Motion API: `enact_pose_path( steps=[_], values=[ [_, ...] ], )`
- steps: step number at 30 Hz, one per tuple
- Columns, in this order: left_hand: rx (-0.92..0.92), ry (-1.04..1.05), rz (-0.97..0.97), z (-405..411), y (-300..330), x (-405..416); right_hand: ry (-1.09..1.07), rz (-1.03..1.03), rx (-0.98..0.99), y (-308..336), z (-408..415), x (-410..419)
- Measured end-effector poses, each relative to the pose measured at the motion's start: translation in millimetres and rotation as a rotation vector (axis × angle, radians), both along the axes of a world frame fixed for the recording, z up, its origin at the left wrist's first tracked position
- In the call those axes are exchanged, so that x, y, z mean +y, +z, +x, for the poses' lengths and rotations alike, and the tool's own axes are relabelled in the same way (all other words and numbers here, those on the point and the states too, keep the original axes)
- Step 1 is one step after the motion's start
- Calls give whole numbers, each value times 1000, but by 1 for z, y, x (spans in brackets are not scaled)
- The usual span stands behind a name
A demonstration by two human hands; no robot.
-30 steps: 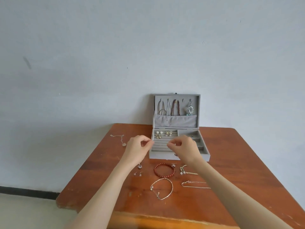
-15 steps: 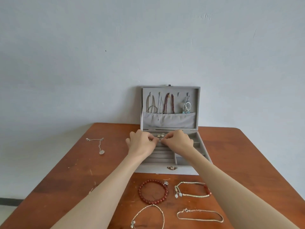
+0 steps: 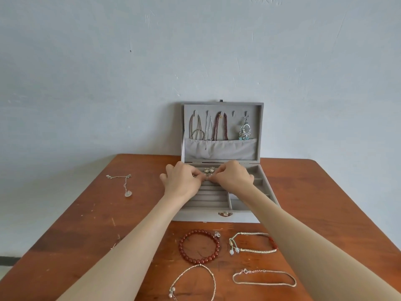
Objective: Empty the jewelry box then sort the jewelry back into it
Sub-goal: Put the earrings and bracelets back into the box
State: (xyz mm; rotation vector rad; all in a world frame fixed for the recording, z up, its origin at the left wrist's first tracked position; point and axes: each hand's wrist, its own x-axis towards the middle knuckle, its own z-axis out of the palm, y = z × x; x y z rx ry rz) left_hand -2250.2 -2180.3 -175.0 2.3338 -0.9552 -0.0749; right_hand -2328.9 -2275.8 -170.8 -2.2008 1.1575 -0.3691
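Two hands (image 3: 182, 181) (image 3: 233, 178), jewelry box (image 3: 221, 216), earrings (image 3: 209, 170) inside

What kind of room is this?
Probably a plain room at home: a worn wooden table pushed against a bare, pale painted wall, holding only an open grey jewelry box and loose bracelets.

Grey jewelry box (image 3: 221, 215), red-brown wooden table (image 3: 86, 213), dark red bead bracelet (image 3: 199, 246), pale blue-grey wall (image 3: 108, 72).

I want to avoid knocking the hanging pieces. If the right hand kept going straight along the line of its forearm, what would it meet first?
Probably the small earrings just beyond the right hand, then the upright lid's pocket; depth is uncertain.
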Motion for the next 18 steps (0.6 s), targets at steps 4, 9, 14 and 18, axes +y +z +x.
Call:
enact_pose_path(
  steps=[4, 9, 14, 18],
  values=[
    [21, -49, -7, 2, 0, 4, 29, -58, -16, 1, -4, 5],
    [-76, -124, -29, 2, -1, 8, 137, -213, -67, -1, -18, 12],
    [-225, -150, 22, 3, -3, 10, 291, -411, 71, 1, -27, 18],
    [-259, -194, 87, 2, 0, 15, 307, -432, 128, 2, -29, 21]
  ],
)
